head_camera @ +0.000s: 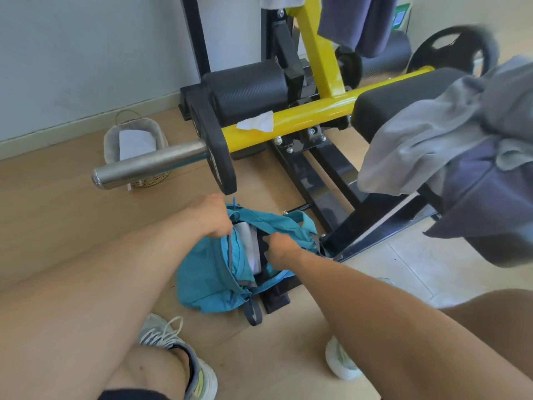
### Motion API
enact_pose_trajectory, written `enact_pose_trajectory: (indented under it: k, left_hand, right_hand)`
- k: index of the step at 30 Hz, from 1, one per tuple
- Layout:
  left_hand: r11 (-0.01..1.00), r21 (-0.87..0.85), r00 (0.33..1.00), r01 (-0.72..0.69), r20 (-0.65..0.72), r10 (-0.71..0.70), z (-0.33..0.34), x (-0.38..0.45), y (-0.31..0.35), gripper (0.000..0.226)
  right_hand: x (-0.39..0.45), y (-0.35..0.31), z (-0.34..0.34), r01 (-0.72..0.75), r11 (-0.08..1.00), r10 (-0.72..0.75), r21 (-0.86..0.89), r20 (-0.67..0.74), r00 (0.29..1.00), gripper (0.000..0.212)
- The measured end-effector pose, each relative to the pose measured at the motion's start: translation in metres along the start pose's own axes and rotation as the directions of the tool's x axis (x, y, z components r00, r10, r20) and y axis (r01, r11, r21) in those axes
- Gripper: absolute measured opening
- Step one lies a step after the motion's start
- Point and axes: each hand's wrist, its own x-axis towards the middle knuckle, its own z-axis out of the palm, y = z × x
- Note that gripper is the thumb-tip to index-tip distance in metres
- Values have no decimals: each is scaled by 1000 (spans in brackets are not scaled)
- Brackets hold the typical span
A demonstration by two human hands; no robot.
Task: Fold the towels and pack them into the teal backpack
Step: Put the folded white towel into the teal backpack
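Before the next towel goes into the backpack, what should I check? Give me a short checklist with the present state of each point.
1. Backpack mouth held open: ok. The left hand grips one edge of the teal backpack and the right hand grips the other.
2. Towel already inside: ok, a white towel shows in the opening.
3. Room left inside: cannot tell.
4. Remaining towels folded: not ok. The grey towel and the dark blue towel hang loose on the bench.
5. A hand free to fetch one: not ok.

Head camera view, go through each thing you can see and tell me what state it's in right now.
teal backpack: on floor, unzipped, mouth held open
left hand: grips backpack's rim
right hand: grips the opposite rim
white towel: folded, inside backpack
grey towel: unfolded, draped on bench
basket: upright, holding white cloth
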Motion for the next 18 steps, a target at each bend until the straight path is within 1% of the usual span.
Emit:
enact_pose_trajectory:
  k: [1, 2, 3, 4, 5, 7, 9, 10, 11, 12, 13, 14, 15, 16, 18]
  left_hand:
    - [999, -44, 999, -29, -45, 27, 1, -1, 4, 62]
    - [993, -101, 994, -59, -98, 49, 2, 0, 9, 46]
    - [983, -157, 985, -93, -157, 68, 1, -3, 18, 30]
    - [970, -203, 973, -131, -215, 86, 1, -7, 28, 19]
    - [956, -235, 957, -178, -268, 112, -1, -14, 38, 15]
    - [923, -260, 917, -283, -356, 180, -9, -35, 60, 8]
    - [871, -258, 856, -419, -434, 283, -16, -56, 78, 4]
    - [833, -264, 821, -487, -464, 333, -19, -64, 86, 7]
    - [789, -279, 789, -547, -486, 375, -20, -72, 92, 11]
    - [742, -291, 757, -604, -500, 421, -21, -77, 97, 17]
    - [698, -286, 722, -656, -508, 470, -22, -83, 103, 23]
    - [664, -267, 687, -698, -512, 516, -22, -86, 107, 30]
    - [640, -241, 656, -729, -512, 554, -22, -89, 112, 36]
    - [621, -217, 630, -753, -512, 584, -22, -90, 116, 42]
    - [591, -171, 584, -788, -510, 631, -24, -93, 127, 50]
  right_hand:
    - [-12, 0, -16, 34, 998, -33, -53, 18, 999, 14]
    - [-24, -1, -33, 75, 990, -73, -121, 23, 997, 17]
    - [-39, -1, -53, 108, 979, -108, -173, 6, 994, 23]
    - [-52, -1, -73, 121, 973, -130, -195, -32, 991, 31]
    - [-68, -2, -95, 115, 970, -137, -213, -89, 987, 35]
    - [-96, -1, -138, 87, 961, -148, -261, -226, 963, 38]
    - [-125, 3, -175, 71, 959, -180, -275, -395, 901, 35]
    - [-141, 7, -191, 64, 968, -182, -241, -508, 842, 33]
    - [-157, 12, -206, 60, 980, -166, -188, -628, 760, 31]
    - [-172, 18, -218, 58, 990, -137, -131, -748, 650, 29]
    - [-189, 25, -229, 58, 995, -98, -80, -847, 523, 28]
    - [-202, 35, -236, 37, 999, -40, -27, -912, 409, 28]
    - [-214, 45, -240, -6, 999, 36, 36, -945, 325, 30]
    - [-222, 58, -244, -54, 992, 126, 116, -954, 273, 36]
    - [-235, 80, -250, -135, 949, 310, 286, -925, 221, 50]
